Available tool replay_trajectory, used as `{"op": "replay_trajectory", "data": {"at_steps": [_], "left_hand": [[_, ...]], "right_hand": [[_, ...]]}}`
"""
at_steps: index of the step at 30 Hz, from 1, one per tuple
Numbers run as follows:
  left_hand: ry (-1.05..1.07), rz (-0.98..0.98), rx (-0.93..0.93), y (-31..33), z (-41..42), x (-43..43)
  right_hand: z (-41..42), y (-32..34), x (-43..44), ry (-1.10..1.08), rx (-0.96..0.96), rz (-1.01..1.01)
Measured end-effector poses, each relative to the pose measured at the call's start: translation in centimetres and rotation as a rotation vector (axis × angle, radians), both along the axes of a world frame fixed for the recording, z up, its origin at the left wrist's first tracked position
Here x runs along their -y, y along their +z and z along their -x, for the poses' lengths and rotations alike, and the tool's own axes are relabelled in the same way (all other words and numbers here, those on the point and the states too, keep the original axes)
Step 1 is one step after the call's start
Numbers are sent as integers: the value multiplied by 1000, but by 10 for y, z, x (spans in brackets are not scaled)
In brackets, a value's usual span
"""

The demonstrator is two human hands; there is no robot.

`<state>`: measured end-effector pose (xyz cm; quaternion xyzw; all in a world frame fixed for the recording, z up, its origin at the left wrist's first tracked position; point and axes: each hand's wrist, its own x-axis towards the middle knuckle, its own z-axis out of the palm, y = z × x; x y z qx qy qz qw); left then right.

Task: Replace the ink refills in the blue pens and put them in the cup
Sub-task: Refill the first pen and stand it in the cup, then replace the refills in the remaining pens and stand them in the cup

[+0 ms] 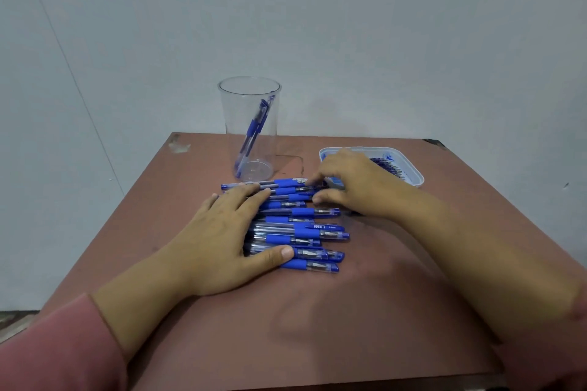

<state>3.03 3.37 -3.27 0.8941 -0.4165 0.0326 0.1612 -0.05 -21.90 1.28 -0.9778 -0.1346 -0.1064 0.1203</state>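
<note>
Blue pens (301, 228) lie in a row on the worktop (365, 311). The left hand (222, 232) rests flat on their 9 o'clock ends; the right hand (349, 184) pinches the 12 o'clock ones. The cup (249, 124) stands at 11 o'clock.

Left hand (228, 232) covers left ends of pens (305, 232). Right hand (352, 182) hides near-left corner of tray (416, 177); tray contents too small to tell. Whether right hand grips a pen: unclear.
</note>
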Motion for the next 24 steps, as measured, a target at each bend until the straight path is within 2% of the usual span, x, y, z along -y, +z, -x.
{"op": "replay_trajectory", "data": {"at_steps": [10, 13, 19, 24], "left_hand": [[6, -10, -3, 5, 3, 0], [-5, 62, 32, 13, 5, 1], [-134, 188, 313, 37, 8, 30], [-130, 280, 255, 42, 4, 55]], "right_hand": [[4, 0, -1, -53, 8, 92], [8, 8, 2, -26, 75, 56], [32, 22, 12, 46, 154, -54], [48, -3, 20, 62, 199, -137]]}}
